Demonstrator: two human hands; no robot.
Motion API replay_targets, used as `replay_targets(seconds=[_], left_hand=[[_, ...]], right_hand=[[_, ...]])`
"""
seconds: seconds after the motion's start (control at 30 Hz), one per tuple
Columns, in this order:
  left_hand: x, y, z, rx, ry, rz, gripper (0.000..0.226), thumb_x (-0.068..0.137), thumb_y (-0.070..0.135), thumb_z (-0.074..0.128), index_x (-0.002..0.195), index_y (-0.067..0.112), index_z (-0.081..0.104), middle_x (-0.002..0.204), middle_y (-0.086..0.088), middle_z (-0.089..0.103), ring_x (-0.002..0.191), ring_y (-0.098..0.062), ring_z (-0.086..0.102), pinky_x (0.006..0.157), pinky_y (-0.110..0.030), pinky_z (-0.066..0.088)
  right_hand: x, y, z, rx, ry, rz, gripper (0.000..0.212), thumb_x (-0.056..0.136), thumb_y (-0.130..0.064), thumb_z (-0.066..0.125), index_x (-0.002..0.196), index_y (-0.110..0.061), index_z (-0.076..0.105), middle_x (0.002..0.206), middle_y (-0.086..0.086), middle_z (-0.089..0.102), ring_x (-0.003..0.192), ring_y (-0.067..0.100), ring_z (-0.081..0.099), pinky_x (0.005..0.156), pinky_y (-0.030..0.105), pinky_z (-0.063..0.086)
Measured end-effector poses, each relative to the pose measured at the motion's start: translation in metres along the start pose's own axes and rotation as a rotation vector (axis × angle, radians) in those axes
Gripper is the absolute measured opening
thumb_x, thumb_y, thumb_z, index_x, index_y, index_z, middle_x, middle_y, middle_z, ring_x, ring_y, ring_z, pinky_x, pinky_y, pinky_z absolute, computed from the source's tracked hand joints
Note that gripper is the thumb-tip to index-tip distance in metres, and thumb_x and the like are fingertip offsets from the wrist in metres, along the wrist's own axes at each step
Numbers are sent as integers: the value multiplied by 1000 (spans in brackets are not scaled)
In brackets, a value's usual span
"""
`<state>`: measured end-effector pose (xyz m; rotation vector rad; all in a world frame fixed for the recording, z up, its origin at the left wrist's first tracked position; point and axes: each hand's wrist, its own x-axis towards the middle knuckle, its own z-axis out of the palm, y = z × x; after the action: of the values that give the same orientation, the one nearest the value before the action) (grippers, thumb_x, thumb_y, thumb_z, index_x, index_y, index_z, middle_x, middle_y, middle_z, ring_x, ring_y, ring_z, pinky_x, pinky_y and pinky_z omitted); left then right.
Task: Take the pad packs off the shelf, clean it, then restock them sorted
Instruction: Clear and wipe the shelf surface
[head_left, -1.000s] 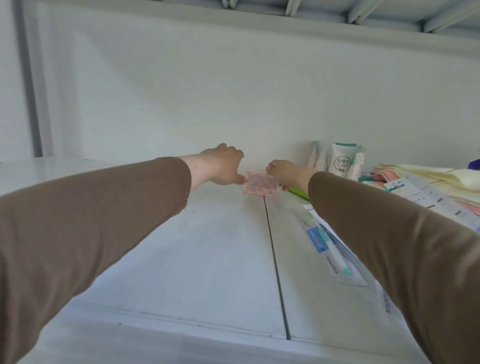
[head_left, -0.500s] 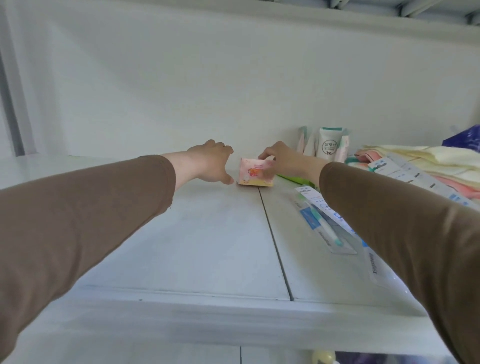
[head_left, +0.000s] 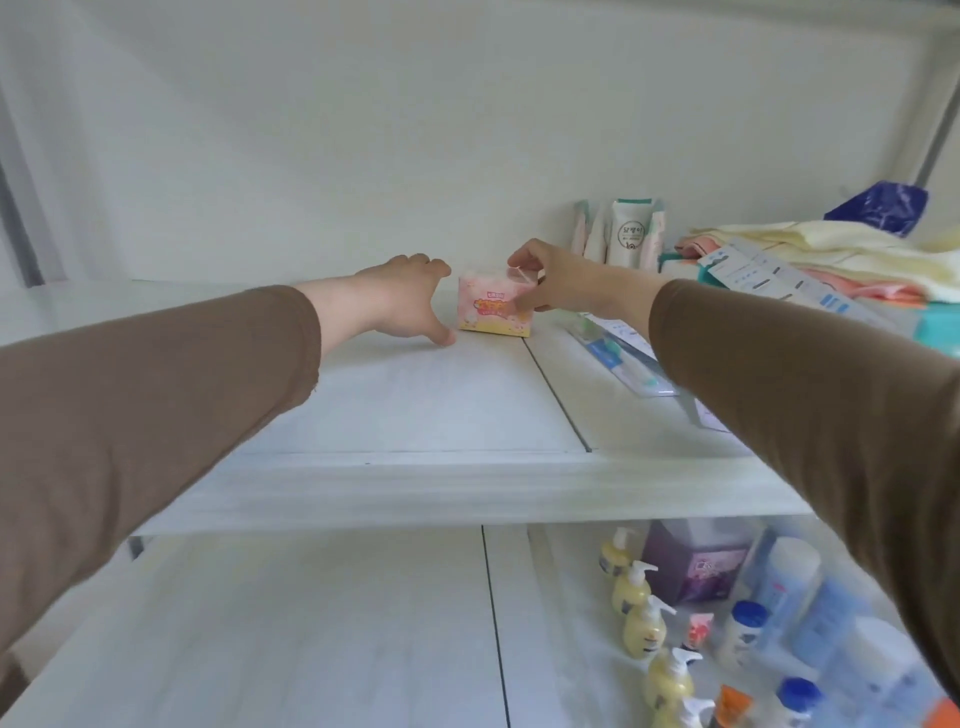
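The right hand (head_left: 558, 278) has its grip on the pink pad pack (head_left: 493, 307), fingers curled over the top edge and thumb on its near face. A second ago the pack lay tilted and low between the hands; now it stands upright on the shelf (head_left: 415, 395), near the back wall beside the seam between the boards. That reads as restocking: one pack set in place, likely being squared up. The left hand (head_left: 402, 299) holds nothing, its fingers loosely spread, thumb tip resting on the shelf just beside the pack's left side. Both brown-sleeved arms reach far forward, nearly straight. Boxed toothbrushes (head_left: 618, 358) lie to the right, folded towels (head_left: 831, 254) beyond.
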<state>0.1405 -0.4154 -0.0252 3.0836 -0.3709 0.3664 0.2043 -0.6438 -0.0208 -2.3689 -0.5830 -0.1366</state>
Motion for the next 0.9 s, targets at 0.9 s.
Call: replay_targets(seconds=[0.9], left_hand=[[-315, 84, -27, -170, 155, -36, 93, 75, 62, 74, 150, 22, 35, 152, 2, 35, 143, -18, 26, 113, -41, 33]], right_hand=[[-333, -112, 25, 22, -10, -180, 67, 79, -19, 82, 139, -26, 52, 119, -13, 59, 109, 9, 58, 91, 18, 48]])
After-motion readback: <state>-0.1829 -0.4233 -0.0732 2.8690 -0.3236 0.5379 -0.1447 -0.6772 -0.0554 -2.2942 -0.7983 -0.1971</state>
